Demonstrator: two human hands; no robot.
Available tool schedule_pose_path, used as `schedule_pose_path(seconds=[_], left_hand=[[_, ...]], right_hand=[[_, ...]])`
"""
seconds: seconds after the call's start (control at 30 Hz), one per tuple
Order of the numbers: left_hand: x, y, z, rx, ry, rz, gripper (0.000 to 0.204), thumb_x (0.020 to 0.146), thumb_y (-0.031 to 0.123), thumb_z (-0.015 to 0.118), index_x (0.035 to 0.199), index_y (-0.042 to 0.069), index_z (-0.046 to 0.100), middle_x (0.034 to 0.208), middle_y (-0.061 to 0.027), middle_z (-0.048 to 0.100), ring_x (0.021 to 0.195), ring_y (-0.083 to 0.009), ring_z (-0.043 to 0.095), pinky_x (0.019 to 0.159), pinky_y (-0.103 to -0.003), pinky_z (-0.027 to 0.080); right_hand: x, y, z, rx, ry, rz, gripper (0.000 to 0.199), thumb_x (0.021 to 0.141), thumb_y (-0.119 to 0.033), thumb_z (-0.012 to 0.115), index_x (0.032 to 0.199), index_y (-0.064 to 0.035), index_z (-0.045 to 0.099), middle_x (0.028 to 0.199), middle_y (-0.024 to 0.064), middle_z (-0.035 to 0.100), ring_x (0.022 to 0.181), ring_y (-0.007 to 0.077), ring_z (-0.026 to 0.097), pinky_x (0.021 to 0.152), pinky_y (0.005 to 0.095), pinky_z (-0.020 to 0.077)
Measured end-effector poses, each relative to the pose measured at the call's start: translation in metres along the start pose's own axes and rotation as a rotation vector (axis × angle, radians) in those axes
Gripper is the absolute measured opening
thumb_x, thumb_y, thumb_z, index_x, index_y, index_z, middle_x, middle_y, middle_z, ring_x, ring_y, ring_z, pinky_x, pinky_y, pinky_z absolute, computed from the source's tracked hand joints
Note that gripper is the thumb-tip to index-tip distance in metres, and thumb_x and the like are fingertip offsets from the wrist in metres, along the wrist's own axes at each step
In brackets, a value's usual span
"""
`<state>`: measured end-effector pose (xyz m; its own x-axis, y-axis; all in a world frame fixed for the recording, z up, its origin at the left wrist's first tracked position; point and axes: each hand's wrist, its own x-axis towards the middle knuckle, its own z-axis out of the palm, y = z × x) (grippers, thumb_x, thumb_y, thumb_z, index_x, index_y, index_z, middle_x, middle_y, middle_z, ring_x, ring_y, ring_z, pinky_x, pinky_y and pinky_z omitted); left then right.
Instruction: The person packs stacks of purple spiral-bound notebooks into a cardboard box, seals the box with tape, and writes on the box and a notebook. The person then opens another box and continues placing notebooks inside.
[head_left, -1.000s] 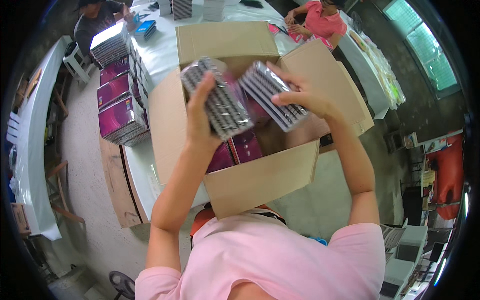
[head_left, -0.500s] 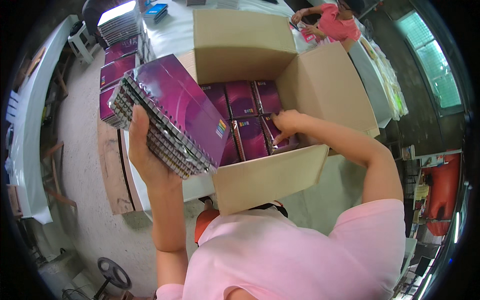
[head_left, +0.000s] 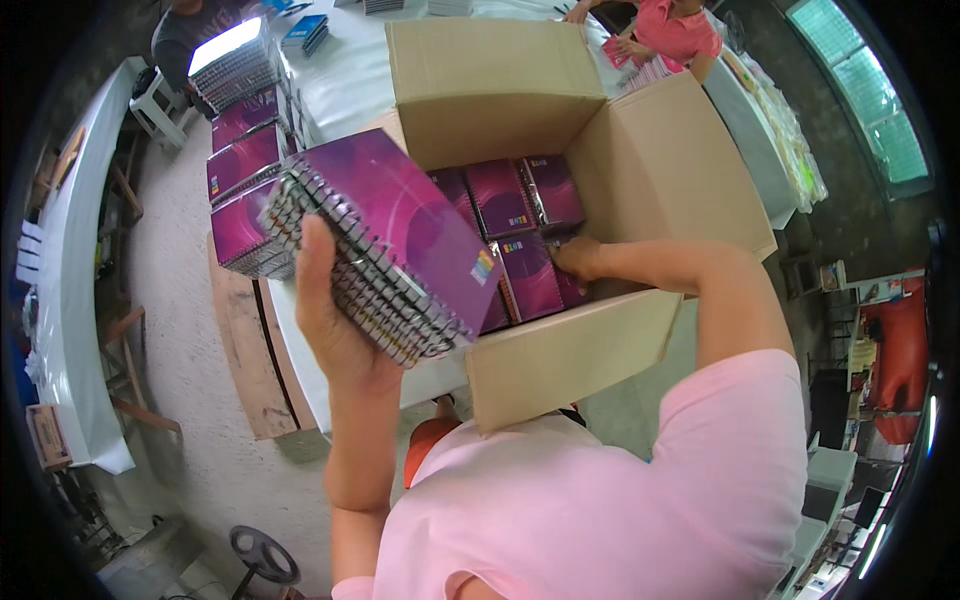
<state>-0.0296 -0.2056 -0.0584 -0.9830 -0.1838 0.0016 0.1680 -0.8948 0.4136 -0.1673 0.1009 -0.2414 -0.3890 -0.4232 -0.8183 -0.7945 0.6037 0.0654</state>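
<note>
My left hand is closed around a stack of purple spiral notebooks, held tilted beside the box with the wire bindings toward my thumb. An open cardboard box stands on the table with its flaps spread. Inside it lie purple notebooks in rows, covers up. My right hand reaches into the box at its near right corner, over the notebooks there. Its fingers point down and are mostly hidden, so their grip does not show.
More purple notebook stacks stand left of the box, with a pale-topped stack behind. Small blue books lie farther back. A co-worker in a coral shirt handles pink items across the table; another person is at far left.
My right hand has pushed lower into the box corner, its fingers now less visible. The left hand still holds the notebook stack. The whole view has shifted slightly.
</note>
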Motion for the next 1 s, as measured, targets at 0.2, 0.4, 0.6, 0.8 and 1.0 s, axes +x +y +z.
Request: schedule_pose_path(seconds=[0.2,0.4,0.6,0.8,1.0], left_hand=[[0.015,-0.011,0.008,0.215,-0.006,-0.111,0.05,0.085,0.041,0.062,0.117,0.005,0.047,0.1,-0.0071,0.059,0.089,-0.0148,0.06,0.077,-0.031,0.052],[0.03,-0.04,0.036,0.718,-0.287,-0.111,0.088,0.089,0.036,0.059,0.145,0.004,-0.001,0.146,-0.0187,0.017,0.133,-0.0255,0.023,0.106,-0.035,0.025],[0.048,0.011,0.022,0.6,-0.115,0.338,0.073,0.088,0.025,0.057,0.145,0.004,0.016,0.148,-0.0252,0.009,0.135,-0.0345,0.022,0.106,-0.046,0.023],[0.025,0.103,-0.03,0.773,0.234,0.837,0.069,0.085,0.028,0.058,0.142,0.008,0.025,0.144,-0.0237,0.022,0.136,-0.0386,0.02,0.105,-0.06,0.01],[0.044,0.193,-0.227,1.026,0.529,0.635,0.061,0.084,0.04,0.055,0.138,0.02,0.036,0.143,-0.0137,0.032,0.134,-0.0334,0.025,0.105,-0.058,0.012]], right_hand=[[-0.093,-0.003,-0.127,1.142,0.929,-0.489,0.055,0.078,-0.031,0.068,0.125,-0.007,0.051,0.123,0.0087,0.055,0.103,0.0213,0.056,0.088,0.0328,0.0452],[-0.175,-0.053,-0.178,1.272,0.938,-0.44,0.075,0.078,-0.041,0.064,0.141,-0.0141,0.033,0.129,0.0163,0.05,0.112,0.0263,0.053,0.095,0.0325,0.0412],[-0.104,-0.019,-0.107,0.404,0.132,0.49,0.102,0.07,-0.066,0.059,0.143,-0.0037,0.023,0.136,0.025,0.038,0.114,0.032,0.051,0.095,0.0386,0.0405],[-0.035,-0.001,-0.005,-0.19,-0.223,0.224,0.099,0.068,-0.06,0.069,0.14,-0.0041,0.03,0.14,0.0247,0.032,0.113,0.0289,0.053,0.093,0.0422,0.0433],[-0.08,-0.069,-0.163,0.771,0.686,0.008,0.067,0.079,-0.052,0.063,0.126,-0.0068,0.052,0.097,0.0142,0.062,0.085,0.0232,0.063,0.074,0.035,0.051]])
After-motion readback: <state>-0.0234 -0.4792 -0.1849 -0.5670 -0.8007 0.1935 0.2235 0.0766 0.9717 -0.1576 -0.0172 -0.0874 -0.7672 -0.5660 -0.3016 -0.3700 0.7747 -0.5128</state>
